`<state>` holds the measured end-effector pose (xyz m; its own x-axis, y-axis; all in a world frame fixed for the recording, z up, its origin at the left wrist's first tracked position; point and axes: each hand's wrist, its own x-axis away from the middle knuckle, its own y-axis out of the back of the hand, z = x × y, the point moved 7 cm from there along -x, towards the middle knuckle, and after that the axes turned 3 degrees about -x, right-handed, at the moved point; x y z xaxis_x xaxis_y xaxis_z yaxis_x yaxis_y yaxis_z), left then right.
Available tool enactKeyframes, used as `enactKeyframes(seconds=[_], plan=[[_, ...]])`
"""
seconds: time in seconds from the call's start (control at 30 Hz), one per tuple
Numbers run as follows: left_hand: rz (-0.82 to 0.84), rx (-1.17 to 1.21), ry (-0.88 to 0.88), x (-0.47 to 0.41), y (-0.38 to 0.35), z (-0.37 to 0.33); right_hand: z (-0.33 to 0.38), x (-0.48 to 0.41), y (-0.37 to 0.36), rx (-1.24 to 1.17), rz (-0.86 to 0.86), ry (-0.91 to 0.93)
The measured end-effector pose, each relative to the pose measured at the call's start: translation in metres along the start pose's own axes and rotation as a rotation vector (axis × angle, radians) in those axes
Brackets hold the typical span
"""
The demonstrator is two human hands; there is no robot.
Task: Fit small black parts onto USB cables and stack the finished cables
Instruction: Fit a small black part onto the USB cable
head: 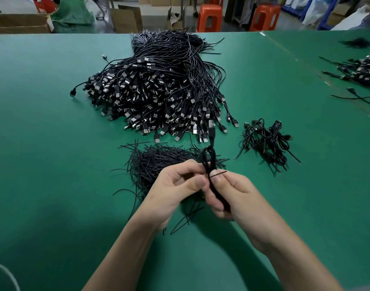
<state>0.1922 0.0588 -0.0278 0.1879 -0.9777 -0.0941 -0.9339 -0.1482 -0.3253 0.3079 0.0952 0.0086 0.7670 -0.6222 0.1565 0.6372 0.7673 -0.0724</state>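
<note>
Below the middle of the frame, the right hand (236,196) grips a folded cable (209,158). The left hand (177,185) pinches it where a thin black tie (218,173) crosses. Best to twist the tie snug, then add the cable to the small stack (266,141) at the right.

Green table (53,164), black USB cables (154,91) with silver plugs, orange stools (209,17)

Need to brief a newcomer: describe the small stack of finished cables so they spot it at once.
Start at the big heap of loose USB cables in the middle of the green table. Just right of its near edge lies a small pile. Unlike the heap and the thin straight ties nearby, its cables are each coiled into a bundle.
</note>
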Motion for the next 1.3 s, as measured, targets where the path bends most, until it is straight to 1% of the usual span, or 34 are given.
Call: enactKeyframes(seconds=[0.07, 0.23, 0.47, 0.57, 0.67, 0.97, 1.1, 1.17, 1.2, 1.27, 1.3], plan=[[0.021, -0.007, -0.002, 0.001, 0.0, -0.002, 0.002, 0.001, 0.0, -0.026, 0.018, -0.016], [-0.01, -0.017, -0.024, 0.0, 0.001, 0.0, -0.002, 0.002, -0.002, 0.008, 0.06, -0.07], [-0.053, 0.007, -0.043, 0.0, -0.001, 0.004, -0.008, 0.002, -0.005, -0.072, 0.15, -0.119], [-0.09, -0.023, -0.042, 0.001, -0.002, 0.006, -0.012, 0.002, -0.001, -0.079, 0.158, -0.15], [-0.082, -0.018, -0.043, 0.002, -0.007, 0.006, -0.016, 0.002, 0.0, -0.087, 0.166, -0.177], [-0.146, -0.113, -0.063, 0.004, -0.012, 0.0, -0.023, 0.008, -0.006, -0.419, 0.266, -0.29], [-0.149, -0.13, -0.07, 0.004, -0.012, -0.003, -0.024, 0.01, -0.007, -0.491, 0.247, -0.302], [-0.158, -0.138, -0.058, 0.005, -0.012, -0.001, -0.024, 0.01, -0.007, -0.451, 0.203, -0.27], [-0.158, -0.126, -0.045, 0.006, -0.012, -0.001, -0.023, 0.009, -0.007, -0.392, 0.173, -0.237], [-0.126, -0.08, -0.038, 0.007, -0.016, -0.001, -0.02, 0.006, 0.0, -0.158, 0.087, -0.129], [-0.115, -0.073, -0.042, 0.007, -0.016, 0.0, -0.017, 0.004, 0.005, 0.02, 0.023, -0.048]])
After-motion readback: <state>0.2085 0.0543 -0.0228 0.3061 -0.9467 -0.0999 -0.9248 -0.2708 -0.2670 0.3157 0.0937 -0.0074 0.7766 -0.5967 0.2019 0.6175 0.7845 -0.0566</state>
